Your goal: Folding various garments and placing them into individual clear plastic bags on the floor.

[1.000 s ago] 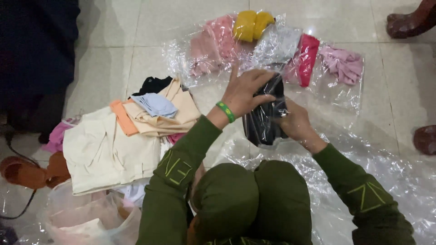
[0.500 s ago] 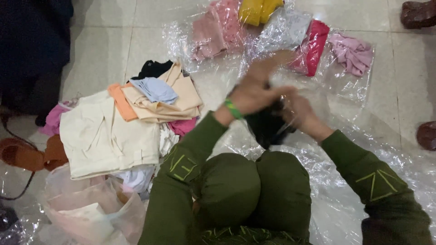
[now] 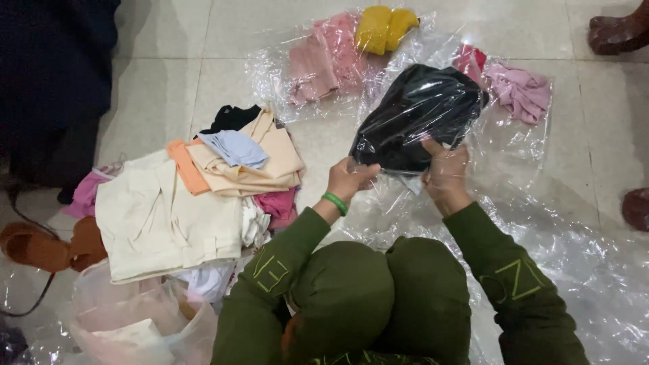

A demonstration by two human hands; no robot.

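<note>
- We hold a clear plastic bag (image 3: 419, 118) with a black folded garment (image 3: 412, 108) packed inside it; the garment fills most of the bag and the film wraps it closely.
- At twelve o'clock on the tiled floor (image 3: 169, 74), a second clear bag (image 3: 297, 67) holds a pink garment (image 3: 324, 61) with a yellow piece (image 3: 382, 27) at its top edge.
- At two o'clock, another clear wrapper (image 3: 534, 128) lies over a pale pink garment (image 3: 517, 91), with a red piece (image 3: 470, 59) just beside it.
- At seven o'clock, a translucent bag (image 3: 135, 324) stands open; we cannot tell what is inside.
- Our left hand (image 3: 348, 179) pinches the bag's lower edge at the garment's bottom left corner, its grip clenched on the film.
- Our right hand (image 3: 446, 172) is under the bag's lower edge, its grip closed on the plastic, thumb pressing the black bundle from below.
- The black garment sits above both hands, toward one o'clock, lifted off the floor and tilted up to the right.
- It looks dark and glossy under the wrinkled film, with bright glare streaks across it.
- At nine o'clock, a loose pile of folded clothes (image 3: 176, 203) lies well apart from the bag: cream, peach, orange and light blue pieces.
- A green band (image 3: 334, 203) circles our left wrist.
</note>
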